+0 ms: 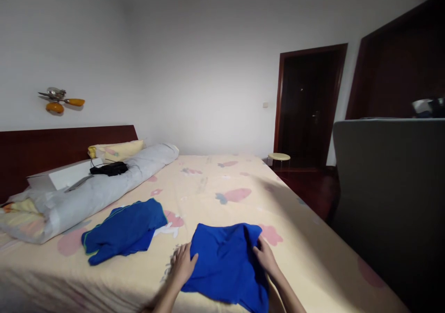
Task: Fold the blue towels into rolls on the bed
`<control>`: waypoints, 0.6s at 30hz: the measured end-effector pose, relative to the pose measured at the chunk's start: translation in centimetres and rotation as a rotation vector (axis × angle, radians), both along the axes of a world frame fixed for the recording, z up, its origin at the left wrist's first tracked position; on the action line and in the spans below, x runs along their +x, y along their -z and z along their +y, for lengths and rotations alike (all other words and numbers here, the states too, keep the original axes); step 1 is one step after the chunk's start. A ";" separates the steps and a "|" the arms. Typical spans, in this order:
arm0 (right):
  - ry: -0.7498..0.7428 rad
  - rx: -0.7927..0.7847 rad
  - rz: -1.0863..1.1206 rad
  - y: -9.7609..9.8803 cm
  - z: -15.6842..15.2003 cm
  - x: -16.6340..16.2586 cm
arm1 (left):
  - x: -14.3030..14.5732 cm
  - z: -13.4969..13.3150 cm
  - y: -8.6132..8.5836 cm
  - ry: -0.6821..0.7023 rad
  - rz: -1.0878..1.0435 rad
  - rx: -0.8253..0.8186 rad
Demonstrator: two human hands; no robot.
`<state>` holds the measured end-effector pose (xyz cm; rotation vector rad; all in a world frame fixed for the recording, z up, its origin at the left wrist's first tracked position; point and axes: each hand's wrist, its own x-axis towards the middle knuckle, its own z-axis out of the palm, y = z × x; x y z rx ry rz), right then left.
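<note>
A bright blue garment (225, 262) lies spread on the bed (215, 188) right in front of me. My left hand (183, 263) lies flat on the sheet at the garment's left edge, thumb touching the cloth, fingers stretched out. My right hand (266, 256) rests on the garment's right edge, its fingers curled into the fabric as if pinching it. A second blue garment with green trim (125, 230) lies crumpled to the left, away from both hands.
A rolled grey quilt (104, 188) with a black item (109, 168) on it lies along the dark headboard (52, 150), near a yellow pillow (116, 150). A grey upholstered piece (389, 192) stands right of the bed. A small round stool (278, 157) stands by the dark doorway (306, 104).
</note>
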<state>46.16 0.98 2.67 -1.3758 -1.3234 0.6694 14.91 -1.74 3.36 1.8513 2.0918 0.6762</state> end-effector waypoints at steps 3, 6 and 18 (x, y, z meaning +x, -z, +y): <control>0.241 0.021 -0.137 0.9 -0.5 0.4 | -0.3 -0.4 1.0 -0.026 0.129 -0.068; 0.363 0.207 -0.404 1.8 -2.0 -1.3 | -0.2 0.0 0.9 -0.063 0.137 -0.116; -0.335 0.067 -0.320 -0.9 -4.2 -12.6 | -1.1 0.5 -0.8 -0.094 0.174 -0.028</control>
